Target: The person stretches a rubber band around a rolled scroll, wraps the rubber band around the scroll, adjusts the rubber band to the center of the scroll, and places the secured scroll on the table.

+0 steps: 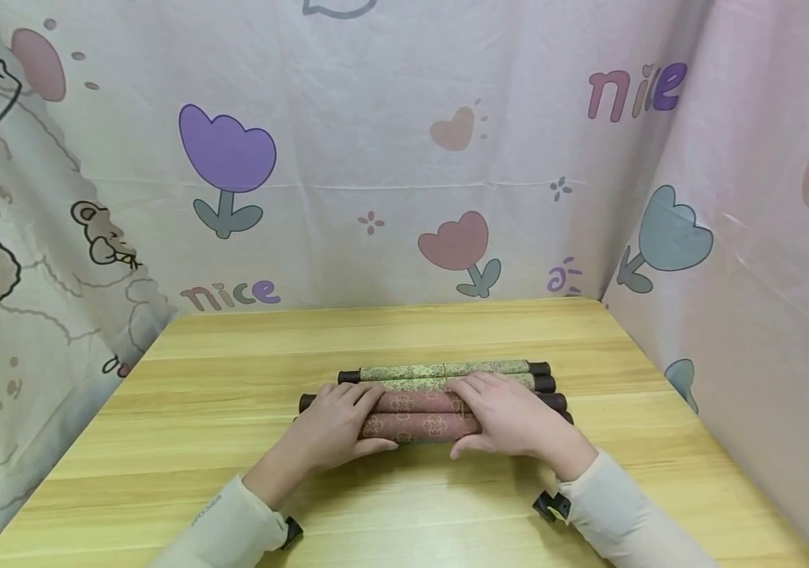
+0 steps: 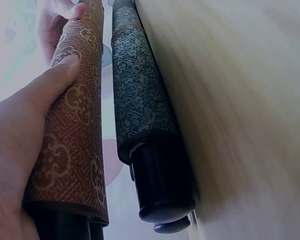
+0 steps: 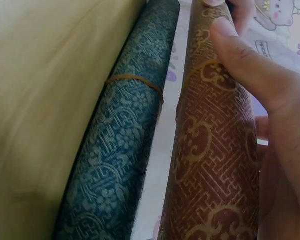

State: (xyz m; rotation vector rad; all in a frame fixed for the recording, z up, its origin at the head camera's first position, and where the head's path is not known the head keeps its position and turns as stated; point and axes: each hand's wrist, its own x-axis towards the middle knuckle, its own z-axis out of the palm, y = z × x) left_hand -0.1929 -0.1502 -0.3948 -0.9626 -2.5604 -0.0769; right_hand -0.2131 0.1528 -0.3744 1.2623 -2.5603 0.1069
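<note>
Both hands grip a pair of dark red brocade scrolls (image 1: 422, 427) near the middle of the table, fingers over the top and thumbs along the near side. My left hand (image 1: 333, 418) holds the left half; my right hand (image 1: 507, 414) has the right half. In the left wrist view, a blue-green patterned scroll (image 2: 142, 80) with a black end knob (image 2: 162, 182) lies below the red ones, a gap between them. A thin cord (image 3: 134, 77) goes round it in the right wrist view. Beyond the hands lie two yellow-green scrolls (image 1: 404, 371), partly covered by fingers.
The wood-grain table (image 1: 163, 442) extends on all sides of the scrolls. A printed curtain (image 1: 348, 158) hangs behind the far edge and along both sides. Dark wrist devices (image 1: 552, 506) sit at the cuffs of the light sleeves (image 1: 624, 505).
</note>
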